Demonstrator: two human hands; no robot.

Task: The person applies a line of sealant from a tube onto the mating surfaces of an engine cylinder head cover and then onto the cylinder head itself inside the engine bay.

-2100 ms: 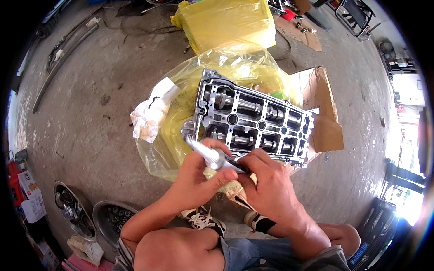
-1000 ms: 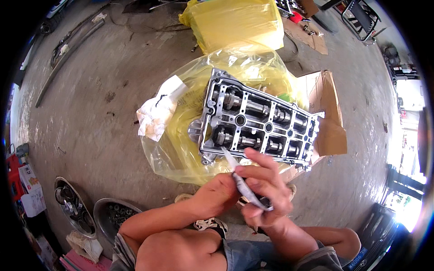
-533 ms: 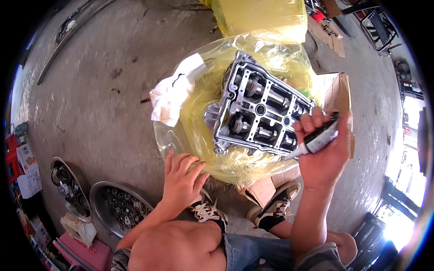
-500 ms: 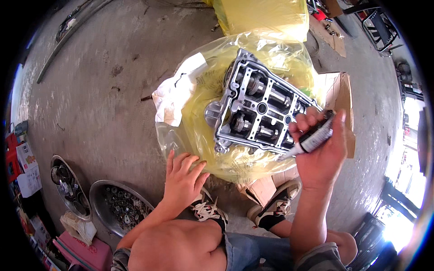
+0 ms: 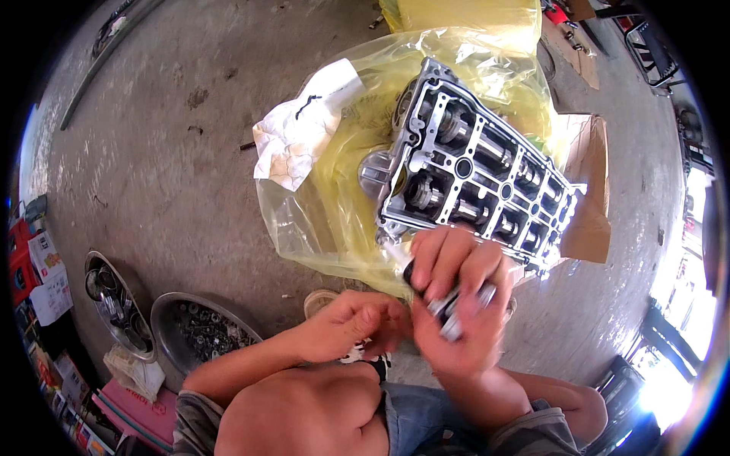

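**Tube held at the near edge of the cylinder head**

Head view: the right hand (image 5: 456,304) is clenched around a small silver and black tube (image 5: 445,304), its pale nozzle pointing up and left toward the near left corner of the metal cylinder head (image 5: 479,171). The hand is blurred, so the exact finger placement on the tube is hard to read. The left hand (image 5: 353,323) sits just beside it, lower and to the left, fingers curled inward near the tube's lower end; whether it grips anything cannot be told.

The cylinder head lies tilted across the frame, its long side running from upper left to lower right, resting on a crumpled yellow plastic bag (image 5: 334,205). The bag's edge spreads well past the head on the left and near sides. A creased white paper (image 5: 304,137) lies on the bag's left rim. A piece of brown cardboard (image 5: 589,190) pokes out beyond the head's far right end.

To the left the concrete floor (image 5: 167,152) stretches open and bare up to the picture's curved rim. At the lower left, 2 round metal trays (image 5: 201,330) of small parts sit near the person's left elbow, well apart from the bag. A shoe toe (image 5: 323,300) shows just below the bag's near edge.
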